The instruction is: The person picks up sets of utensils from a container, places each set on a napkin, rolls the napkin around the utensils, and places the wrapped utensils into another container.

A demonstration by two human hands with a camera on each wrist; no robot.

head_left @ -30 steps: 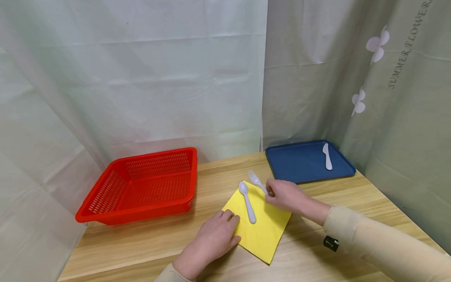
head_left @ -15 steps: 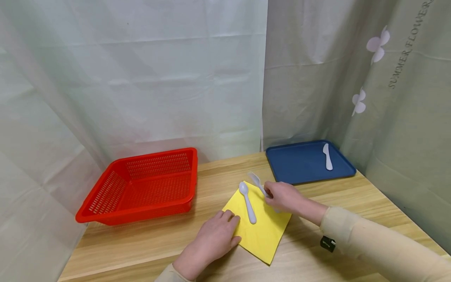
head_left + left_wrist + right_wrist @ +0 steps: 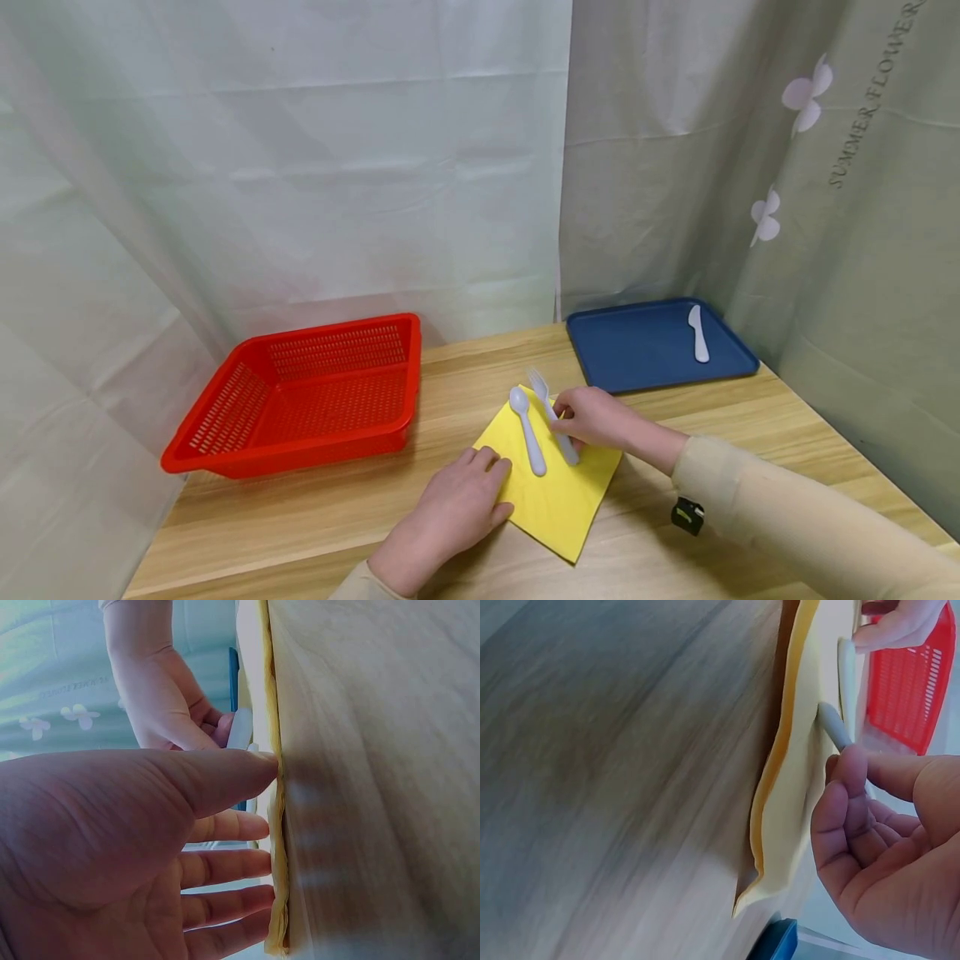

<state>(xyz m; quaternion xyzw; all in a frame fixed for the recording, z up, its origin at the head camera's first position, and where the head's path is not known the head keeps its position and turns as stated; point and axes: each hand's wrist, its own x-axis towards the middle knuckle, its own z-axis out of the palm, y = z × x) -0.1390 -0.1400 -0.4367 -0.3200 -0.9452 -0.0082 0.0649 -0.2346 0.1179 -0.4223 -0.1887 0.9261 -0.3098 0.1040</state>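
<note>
A folded yellow napkin [image 3: 551, 508] lies at an angle on the wooden table. On it rests a white plastic spoon [image 3: 530, 437], bowl toward the back. Beside the spoon, on its right, is a white plastic fork [image 3: 552, 417], pinched mid-handle by my right hand [image 3: 596, 417]; its tines point away past the napkin's far corner. In the right wrist view the handle end of the fork [image 3: 832, 724] sits close over the napkin. My left hand [image 3: 465, 496] rests on the napkin's left edge, fingers extended; the left wrist view shows its fingertips [image 3: 262, 862] along that edge.
A red perforated basket [image 3: 330, 408] stands at the back left. At the back right is a blue tray [image 3: 630, 342] with a white plastic knife [image 3: 698, 333] on it. Pale curtains [image 3: 337, 167] hang close behind the wooden table [image 3: 315, 517].
My right hand has moved slightly left and toward me with the fork, turning it more nearly parallel to the spoon. More of its handle shows. My left hand stays put.
</note>
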